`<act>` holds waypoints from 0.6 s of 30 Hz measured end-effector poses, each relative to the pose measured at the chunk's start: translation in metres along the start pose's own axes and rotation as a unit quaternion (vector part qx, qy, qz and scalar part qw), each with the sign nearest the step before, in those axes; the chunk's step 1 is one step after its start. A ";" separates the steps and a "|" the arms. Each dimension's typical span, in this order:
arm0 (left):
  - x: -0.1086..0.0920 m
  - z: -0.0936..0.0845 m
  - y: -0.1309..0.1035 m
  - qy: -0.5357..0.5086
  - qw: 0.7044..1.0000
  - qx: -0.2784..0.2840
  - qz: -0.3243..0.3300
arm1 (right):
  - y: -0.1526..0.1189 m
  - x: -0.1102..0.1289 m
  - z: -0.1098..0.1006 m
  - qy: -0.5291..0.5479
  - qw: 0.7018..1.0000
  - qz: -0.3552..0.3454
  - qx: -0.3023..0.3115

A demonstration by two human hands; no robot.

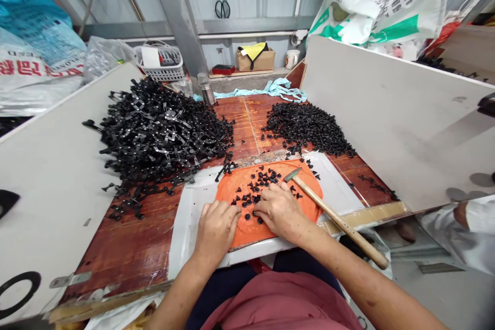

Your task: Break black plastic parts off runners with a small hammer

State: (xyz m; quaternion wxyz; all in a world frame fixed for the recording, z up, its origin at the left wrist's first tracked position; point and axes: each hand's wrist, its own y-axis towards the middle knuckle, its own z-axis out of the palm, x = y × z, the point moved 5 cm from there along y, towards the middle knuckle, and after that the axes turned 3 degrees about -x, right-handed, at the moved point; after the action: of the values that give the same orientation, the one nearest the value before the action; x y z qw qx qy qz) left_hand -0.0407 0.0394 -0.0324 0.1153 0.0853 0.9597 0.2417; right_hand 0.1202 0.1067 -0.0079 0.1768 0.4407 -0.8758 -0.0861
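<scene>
Several small black plastic pieces (266, 178), shaped like round caps with short stems, lie scattered on an orange cloth (242, 234). At the cloth's left edge, my left hand (218, 221) is closed, its fingers curled together; what they hold, if anything, is hidden. My right hand (280, 211) bends over the cloth's middle, thumb and fingers pinched on a small black piece among the loose ones. A hammer (325, 206) with a wooden handle lies beside my right hand, its head on the cloth and its handle reaching past the table edge.
A big heap of black clip-like parts (162, 134) covers the table's left side. Smaller black pieces form another pile (309, 126) at the right. White boards (386, 113) wall both sides. Behind stand a metal-capped jar (207, 90), a basket (164, 62) and a cardboard box (265, 61).
</scene>
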 end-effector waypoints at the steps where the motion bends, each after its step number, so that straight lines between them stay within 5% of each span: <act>1: -0.005 -0.002 -0.003 0.013 1.000 -0.009 0.016 | -0.001 -0.003 -0.002 0.001 1.000 0.010 -0.003; 5: -0.011 -0.011 -0.013 -0.033 0.999 -0.026 0.029 | 0.001 -0.014 -0.010 0.001 0.998 0.056 -0.018; 9: 0.019 -0.012 -0.003 -0.126 0.986 -0.047 -0.095 | 0.014 -0.009 -0.006 -0.014 0.999 0.038 0.003; 14: 0.045 0.009 0.019 -0.211 0.961 0.073 -0.164 | 0.027 -0.017 -0.001 -0.037 0.997 0.070 0.008; 18: 0.044 0.017 0.018 -0.228 0.958 0.084 -0.153 | 0.022 -0.031 -0.005 -0.041 0.995 0.092 0.003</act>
State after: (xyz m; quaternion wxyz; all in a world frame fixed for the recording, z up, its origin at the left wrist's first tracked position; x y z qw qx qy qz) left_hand -0.0766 0.0726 -0.0461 0.3586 -0.0004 0.9265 0.1137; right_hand 0.1229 0.1447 -0.0033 0.1467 0.3551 -0.9194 -0.0846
